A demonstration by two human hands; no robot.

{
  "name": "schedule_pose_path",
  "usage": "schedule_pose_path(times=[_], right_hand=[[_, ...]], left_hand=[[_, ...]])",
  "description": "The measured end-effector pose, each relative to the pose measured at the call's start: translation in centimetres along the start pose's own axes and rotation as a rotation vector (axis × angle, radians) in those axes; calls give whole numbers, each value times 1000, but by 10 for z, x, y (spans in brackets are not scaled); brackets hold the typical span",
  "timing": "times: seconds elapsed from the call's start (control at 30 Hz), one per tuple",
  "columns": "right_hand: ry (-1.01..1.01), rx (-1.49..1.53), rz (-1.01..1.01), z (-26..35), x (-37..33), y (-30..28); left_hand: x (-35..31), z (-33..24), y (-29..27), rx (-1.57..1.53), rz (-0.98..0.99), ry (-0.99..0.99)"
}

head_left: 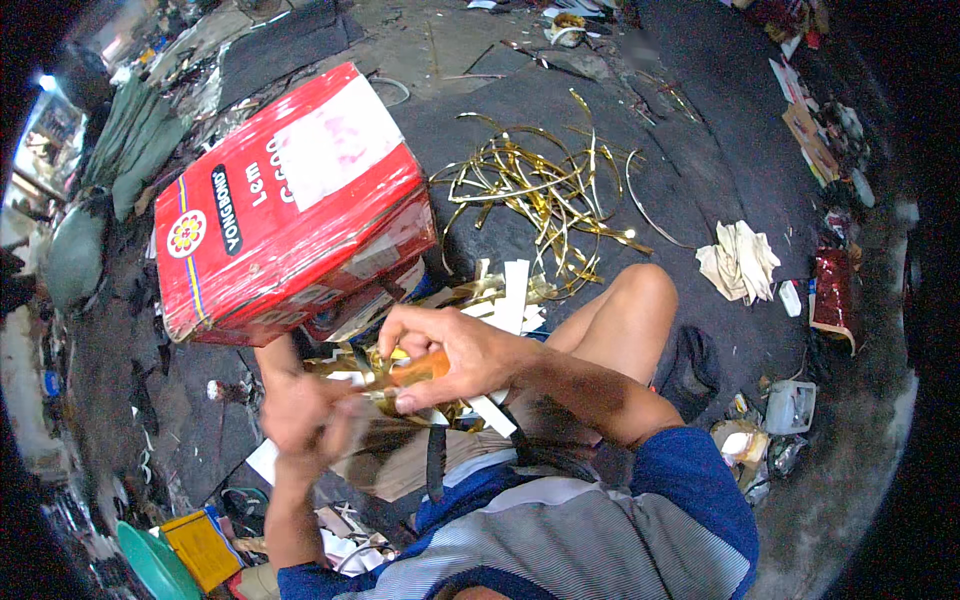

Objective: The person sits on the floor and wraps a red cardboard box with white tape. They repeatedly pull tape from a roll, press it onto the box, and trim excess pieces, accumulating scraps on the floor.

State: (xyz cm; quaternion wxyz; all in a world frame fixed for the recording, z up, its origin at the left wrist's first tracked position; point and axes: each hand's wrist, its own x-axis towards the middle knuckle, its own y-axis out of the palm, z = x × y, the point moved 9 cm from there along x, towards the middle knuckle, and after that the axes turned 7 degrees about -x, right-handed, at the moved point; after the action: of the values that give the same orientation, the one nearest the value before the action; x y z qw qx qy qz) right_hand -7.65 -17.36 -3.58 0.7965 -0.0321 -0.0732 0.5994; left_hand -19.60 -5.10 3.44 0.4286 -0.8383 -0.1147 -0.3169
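My right hand (468, 352) is closed around an orange piece, perhaps a tool's handle (422, 368), its thumb below and fingers above. The far end of that piece is smeared by motion. My left hand (308, 405) is close to its left side, also blurred, so I cannot make out its fingers or anything in them. Shiny gold strips (375, 402) lie under and between the hands over my lap. White strips (514, 296) stick out just beyond my right hand, and another white strip (492, 415) shows below it.
A big red cardboard box (300, 215) stands tilted in front of my left hand. Beyond my knee, a tangle of thin gold strips (545, 195) is on the dark floor. Crumpled cream cloth (738, 262) and a translucent jug (790, 407) are at right, a green basin (158, 563) at lower left.
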Motion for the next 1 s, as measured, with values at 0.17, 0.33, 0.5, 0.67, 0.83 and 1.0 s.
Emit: schedule_pose_path(times=[0.17,0.33,0.5,0.67,0.83,1.0], right_hand=[[-201,-400,-271,37,8,-57],[-65,-473,-218,76,53,-117],[-47,-779,-244,94,123,-142],[-114,-1165,-351,82,149,-158],[-75,-1153,-502,83,144,-166],[-222,-1264,-487,90,128,-170]], left_hand=[[-1,86,-129,-105,-289,-616],[-15,169,-218,-20,-226,-825],[10,211,-262,1114,-37,-873],[128,183,-99,278,-117,-728],[188,153,51,-254,-48,-294],[184,148,53,-278,-133,-325]])
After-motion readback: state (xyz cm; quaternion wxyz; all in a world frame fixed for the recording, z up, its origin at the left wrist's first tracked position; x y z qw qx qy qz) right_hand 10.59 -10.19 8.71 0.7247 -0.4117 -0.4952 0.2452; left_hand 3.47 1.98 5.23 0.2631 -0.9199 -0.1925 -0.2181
